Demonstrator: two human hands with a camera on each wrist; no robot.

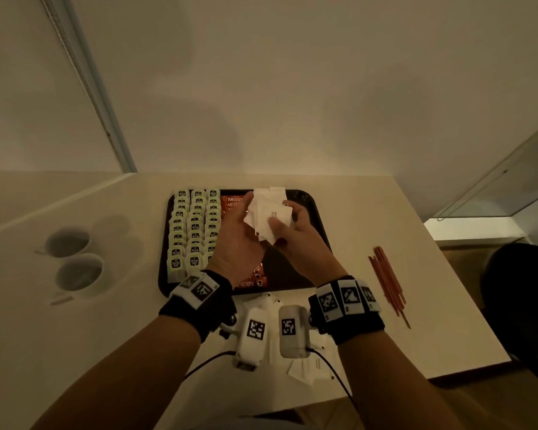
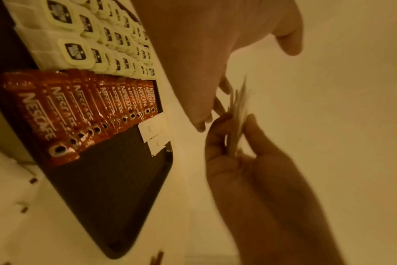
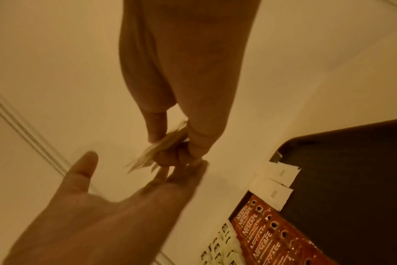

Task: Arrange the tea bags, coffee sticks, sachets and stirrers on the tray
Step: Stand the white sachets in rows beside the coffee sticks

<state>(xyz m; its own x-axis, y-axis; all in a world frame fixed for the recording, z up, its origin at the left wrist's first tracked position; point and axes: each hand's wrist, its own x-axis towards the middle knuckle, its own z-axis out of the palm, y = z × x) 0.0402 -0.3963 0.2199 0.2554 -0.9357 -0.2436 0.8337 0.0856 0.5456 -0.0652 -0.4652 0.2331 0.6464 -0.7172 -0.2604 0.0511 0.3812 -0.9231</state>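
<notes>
My right hand [image 1: 281, 232] pinches a fanned stack of white sachets [image 1: 267, 214] above the black tray [image 1: 164, 268]. My left hand [image 1: 246, 212] is open, its straight fingers [image 3: 184, 172] against the stack's left side. In the left wrist view the stack [image 2: 238, 114] stands edge-on in the right hand [image 2: 237, 123]. Tea bags [image 1: 194, 226] fill the tray's left in rows. Red coffee sticks [image 2: 84, 114] lie in a row beside them. Two sachets [image 3: 280, 181] lie at the tray's far edge, and its right part is bare. Red stirrers [image 1: 389, 283] lie on the table to the right.
Several loose sachets [image 1: 308, 369] lie on the table near its front edge, partly under my wrists. Two cups [image 1: 75, 259] stand at the left. A wall runs behind the table, whose right edge lies just past the stirrers. A dark seat [image 1: 522, 305] is at the right.
</notes>
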